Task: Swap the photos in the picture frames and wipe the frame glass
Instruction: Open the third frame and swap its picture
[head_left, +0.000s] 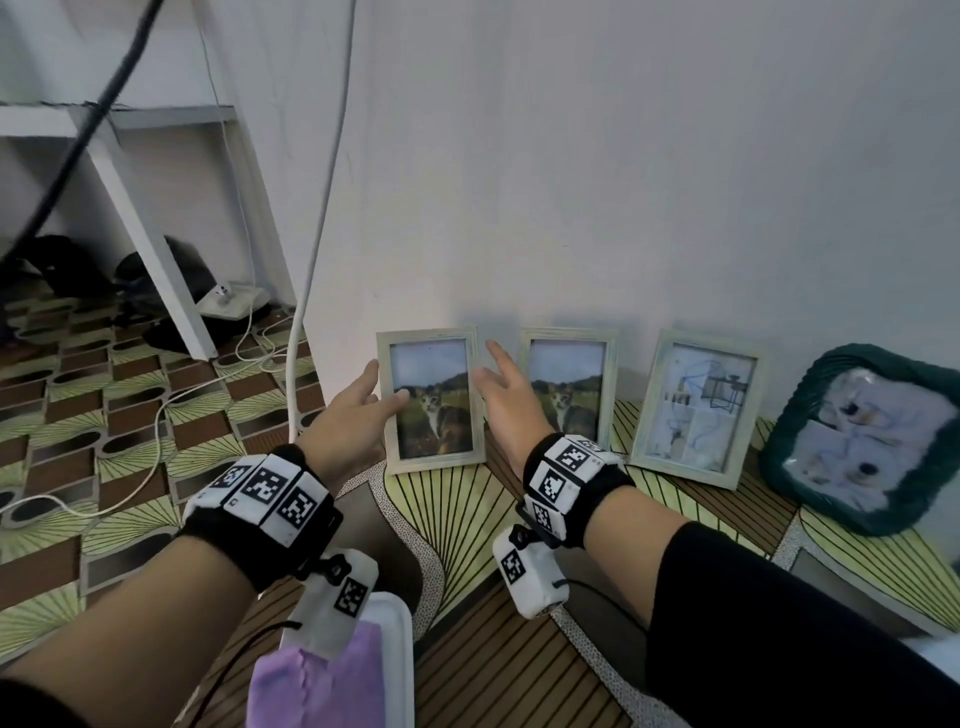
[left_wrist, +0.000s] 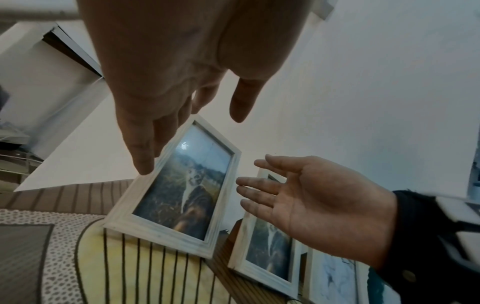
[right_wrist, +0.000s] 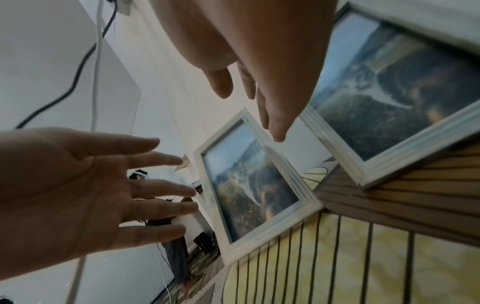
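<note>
Head view, centre: a whitewashed picture frame (head_left: 430, 399) holding a cat photo (head_left: 434, 405) stands on the patterned surface (head_left: 467, 499), leaning back against the white wall (head_left: 623, 182). The left hand (head_left: 347, 415) flanks its left edge with fingers extended and spread; whether the thumb touches the glass cannot be told. The right hand (head_left: 506, 395) is held just beside the right edge, fingers straight and apart, grasping nothing. Right of centre stands a second frame (head_left: 569, 395) with a like cat photo, then a third frame (head_left: 696, 410) with a pale drawing, and at far right a dark green frame (head_left: 862, 441). At the bottom edge, a purple cloth (head_left: 311, 686) lies in a white tray (head_left: 400, 649). In the left wrist view, the left fingertips (left_wrist: 144, 166) reach the frame's moulding (left_wrist: 166, 156); the right hand (left_wrist: 311, 203) is apart from it, palm open.
</note>
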